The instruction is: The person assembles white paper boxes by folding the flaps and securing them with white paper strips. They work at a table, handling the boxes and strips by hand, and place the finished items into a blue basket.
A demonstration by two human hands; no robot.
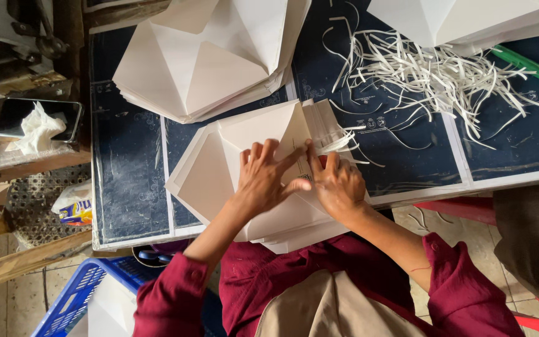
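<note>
- Your left hand [263, 178] lies flat, fingers spread, pressing the top sheet of the cream paper stack [219, 175] at the near edge of the dark table [129, 187].
- Your right hand [338, 184] sits just right of it, fingers together on the fold; whether it pinches anything, likely not, is unclear.
- Keep the crease aligned with the stack's corner.
- Sweep the paper strips [432, 75] beyond the stack aside.

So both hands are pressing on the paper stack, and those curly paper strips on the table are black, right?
Not quite. The strips are white, not black; the head view shows them on the dark table. Both the left hand and right hand do press on the paper stack.
</note>
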